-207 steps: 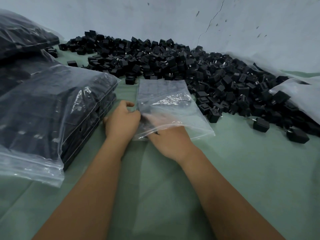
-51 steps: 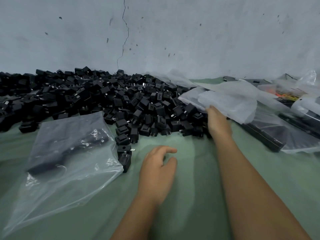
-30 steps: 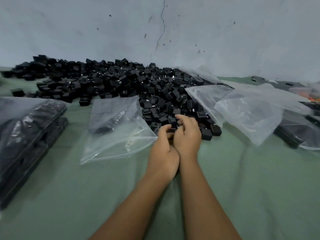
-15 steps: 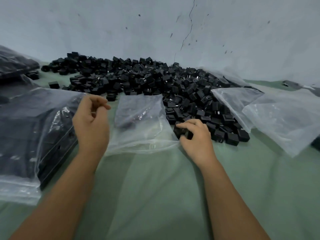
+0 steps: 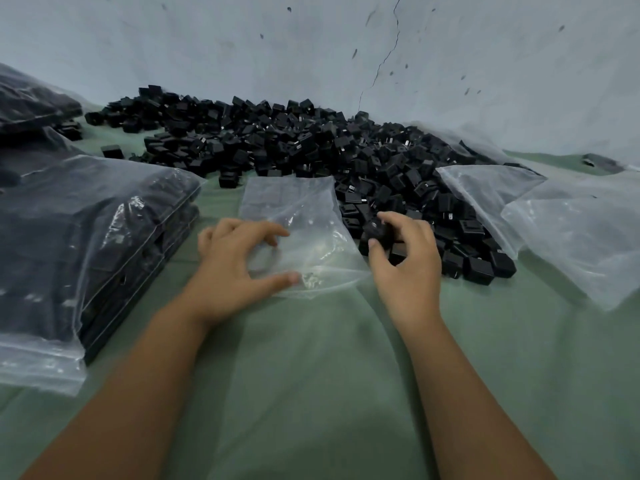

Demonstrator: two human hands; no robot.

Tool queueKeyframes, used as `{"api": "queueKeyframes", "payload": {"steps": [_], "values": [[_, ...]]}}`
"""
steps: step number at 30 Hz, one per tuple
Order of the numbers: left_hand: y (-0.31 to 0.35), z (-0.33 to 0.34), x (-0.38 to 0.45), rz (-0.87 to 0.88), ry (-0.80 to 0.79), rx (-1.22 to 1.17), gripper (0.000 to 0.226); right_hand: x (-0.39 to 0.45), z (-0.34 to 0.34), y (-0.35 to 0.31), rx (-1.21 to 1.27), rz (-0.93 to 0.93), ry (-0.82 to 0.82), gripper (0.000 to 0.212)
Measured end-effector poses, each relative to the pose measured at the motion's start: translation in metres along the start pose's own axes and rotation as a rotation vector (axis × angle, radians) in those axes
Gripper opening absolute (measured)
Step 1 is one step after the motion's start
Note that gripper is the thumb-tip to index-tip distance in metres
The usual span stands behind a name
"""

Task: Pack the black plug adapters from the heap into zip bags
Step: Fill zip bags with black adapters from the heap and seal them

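A clear zip bag (image 5: 298,233) lies flat on the green cloth (image 5: 311,393), right in front of the person, its far end almost touching the big heap of black plug adapters (image 5: 311,150) that runs along the foot of the grey wall (image 5: 311,46). The left hand (image 5: 235,268) rests on the near left corner of the bag, fingers spread and arched like a claw, fingertips and thumb pressing the plastic near its mouth; it grips nothing. The right hand (image 5: 405,261) sits just beside the bag's right edge, at the near fringe of the heap, with its thumb and curled fingers pinching one black adapter (image 5: 379,232). Whether that piece is lifted off the heap I cannot tell. To the left, a filled bag (image 5: 86,244) of dark adapters lies on the cloth, with more packed bags behind it. To the right, a pile of empty clear bags (image 5: 554,220) overlaps the edge of the heap.
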State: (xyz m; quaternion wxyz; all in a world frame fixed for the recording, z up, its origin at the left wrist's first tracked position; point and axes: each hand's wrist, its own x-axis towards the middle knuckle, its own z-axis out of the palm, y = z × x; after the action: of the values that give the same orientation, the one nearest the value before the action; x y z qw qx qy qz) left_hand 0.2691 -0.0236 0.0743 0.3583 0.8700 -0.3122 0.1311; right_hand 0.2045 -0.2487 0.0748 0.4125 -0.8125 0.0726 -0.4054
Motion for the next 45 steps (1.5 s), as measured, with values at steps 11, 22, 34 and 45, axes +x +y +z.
{"api": "queueKeyframes", "payload": {"steps": [11,22,34,45], "values": [[0.001,0.002,0.014,-0.402,0.075,-0.639,0.012,-0.035,0.058,-0.056,0.011,-0.426,-0.069,0.036],[0.005,-0.004,0.009,-0.267,0.063,-0.736,0.028,-0.034,0.050,-0.046,-0.593,-0.352,-0.311,0.015],[-0.018,-0.010,0.016,-0.459,0.375,-0.878,0.042,-0.039,0.042,-0.042,-0.251,-0.226,-0.688,0.047],[-0.021,-0.006,0.021,-0.507,0.348,-0.840,0.034,-0.038,0.043,-0.042,-0.200,-0.114,-0.513,0.045]]}}
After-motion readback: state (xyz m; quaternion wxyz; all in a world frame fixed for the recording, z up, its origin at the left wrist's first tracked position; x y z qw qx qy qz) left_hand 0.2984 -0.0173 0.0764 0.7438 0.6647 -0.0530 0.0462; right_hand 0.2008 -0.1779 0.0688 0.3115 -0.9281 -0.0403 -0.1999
